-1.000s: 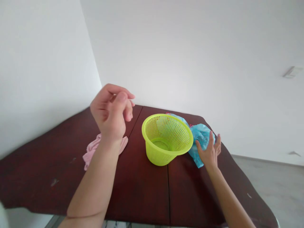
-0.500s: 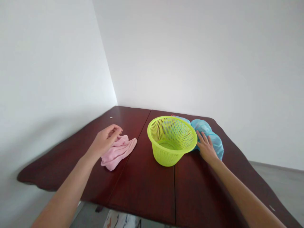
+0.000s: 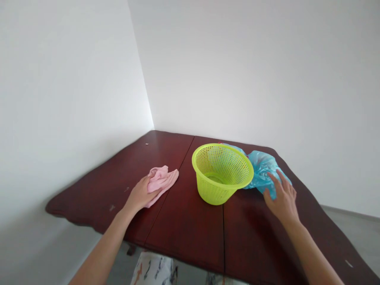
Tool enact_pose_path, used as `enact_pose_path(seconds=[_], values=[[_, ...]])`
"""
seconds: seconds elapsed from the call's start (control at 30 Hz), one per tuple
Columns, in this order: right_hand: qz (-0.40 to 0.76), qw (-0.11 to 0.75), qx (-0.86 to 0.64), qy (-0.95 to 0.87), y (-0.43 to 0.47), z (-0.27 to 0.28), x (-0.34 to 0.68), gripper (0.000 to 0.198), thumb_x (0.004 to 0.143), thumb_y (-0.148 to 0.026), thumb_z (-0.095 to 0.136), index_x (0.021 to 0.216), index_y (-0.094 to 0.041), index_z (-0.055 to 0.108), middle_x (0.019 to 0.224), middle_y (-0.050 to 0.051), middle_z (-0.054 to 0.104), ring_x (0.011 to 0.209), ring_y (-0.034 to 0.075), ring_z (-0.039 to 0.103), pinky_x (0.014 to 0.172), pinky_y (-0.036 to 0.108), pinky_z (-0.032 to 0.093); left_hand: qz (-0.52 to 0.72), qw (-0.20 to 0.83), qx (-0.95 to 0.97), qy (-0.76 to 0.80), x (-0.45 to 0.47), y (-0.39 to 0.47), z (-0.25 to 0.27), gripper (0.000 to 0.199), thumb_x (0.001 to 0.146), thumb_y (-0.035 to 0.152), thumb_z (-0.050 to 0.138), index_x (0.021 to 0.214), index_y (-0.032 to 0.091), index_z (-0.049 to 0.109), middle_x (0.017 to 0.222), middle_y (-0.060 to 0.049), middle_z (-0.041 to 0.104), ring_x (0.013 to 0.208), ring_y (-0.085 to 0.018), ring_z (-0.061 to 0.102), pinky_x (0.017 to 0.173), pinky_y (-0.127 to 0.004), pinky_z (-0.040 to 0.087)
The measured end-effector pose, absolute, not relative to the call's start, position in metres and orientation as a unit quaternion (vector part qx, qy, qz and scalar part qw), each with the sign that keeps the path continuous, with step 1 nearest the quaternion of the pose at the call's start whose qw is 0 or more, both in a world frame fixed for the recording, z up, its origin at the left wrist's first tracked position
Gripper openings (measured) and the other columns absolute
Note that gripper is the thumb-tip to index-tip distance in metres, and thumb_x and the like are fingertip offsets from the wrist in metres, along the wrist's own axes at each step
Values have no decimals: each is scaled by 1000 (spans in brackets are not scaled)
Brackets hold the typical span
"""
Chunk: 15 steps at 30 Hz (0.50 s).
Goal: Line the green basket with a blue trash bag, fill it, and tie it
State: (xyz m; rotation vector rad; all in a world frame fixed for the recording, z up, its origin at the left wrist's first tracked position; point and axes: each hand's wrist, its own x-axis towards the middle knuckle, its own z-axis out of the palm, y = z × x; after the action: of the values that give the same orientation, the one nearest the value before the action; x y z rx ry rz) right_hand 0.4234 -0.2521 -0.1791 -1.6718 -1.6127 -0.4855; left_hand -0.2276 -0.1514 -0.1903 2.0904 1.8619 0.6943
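Observation:
On the left side of the table lies a crumpled pink cloth (image 3: 162,180). My left hand (image 3: 141,194) is closed on its near left side, thumb stretched across the top and the other fingers partly hidden by the folds. A yellow-green perforated plastic basket (image 3: 210,192) stands upright near the middle, with nothing visible inside. Behind it and to its right is a crumpled light-blue plastic bag (image 3: 261,168). My right hand (image 3: 282,198) is at the bag's near right edge, fingers spread and curved; whether the fingertips touch the bag I cannot tell.
The dark red wooden table (image 3: 187,225) has a wavy edge and seams between its panels. White walls (image 3: 237,71) meet in a corner behind it. A tiny white scrap (image 3: 147,144) lies at the far left. Patterned white fabric (image 3: 152,269) shows below the front edge.
My left hand has come down from above onto the pink cloth and taken hold of it. My right hand has moved right and nearer, away from the basket's side, and the bag's shape has shifted.

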Motion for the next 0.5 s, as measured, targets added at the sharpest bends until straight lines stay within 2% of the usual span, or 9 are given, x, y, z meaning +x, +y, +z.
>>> enact_pose_path(seconds=[0.13, 0.3, 0.4, 0.47, 0.5], values=[[-192, 483, -664, -539, -265, -196, 433, 70, 108, -59, 69, 169, -25, 66, 184, 24, 56, 167, 51, 58, 135, 79, 49, 279, 136, 713, 628, -228, -155, -193, 78, 91, 67, 73, 149, 15, 74, 156, -25, 79, 152, -50, 73, 131, -58, 56], [-200, 535, -657, -492, -270, -231, 439, 69, 113, -64, 67, 166, -20, 67, 169, 27, 65, 165, 49, 60, 135, 77, 50, 293, 158, 692, 640, -231, -170, -187, 68, 86, 66, 75, 136, 20, 77, 145, -20, 84, 141, -49, 79, 125, -56, 61], [-166, 556, -680, -448, -263, -238, 451, 94, 104, -80, 72, 173, -16, 60, 175, 31, 58, 174, 54, 48, 139, 80, 43, 308, 158, 684, 642, -231, -183, -186, 65, 84, 68, 78, 132, 24, 77, 142, -16, 86, 135, -49, 82, 121, -57, 65], [-111, 571, -701, -413, -257, -236, 461, 111, 97, -90, 73, 178, -16, 53, 181, 32, 50, 179, 56, 38, 142, 82, 36, 321, 157, 689, 631, -231, -188, -188, 66, 85, 69, 78, 134, 24, 75, 146, -18, 84, 138, -49, 81, 125, -58, 63], [-88, 572, -706, -409, -256, -232, 464, 114, 98, -92, 69, 181, -17, 48, 184, 32, 47, 179, 56, 36, 141, 84, 35, 325, 158, 691, 626, -231, -190, -189, 68, 86, 69, 77, 135, 24, 74, 148, -19, 83, 141, -49, 80, 127, -59, 61]])
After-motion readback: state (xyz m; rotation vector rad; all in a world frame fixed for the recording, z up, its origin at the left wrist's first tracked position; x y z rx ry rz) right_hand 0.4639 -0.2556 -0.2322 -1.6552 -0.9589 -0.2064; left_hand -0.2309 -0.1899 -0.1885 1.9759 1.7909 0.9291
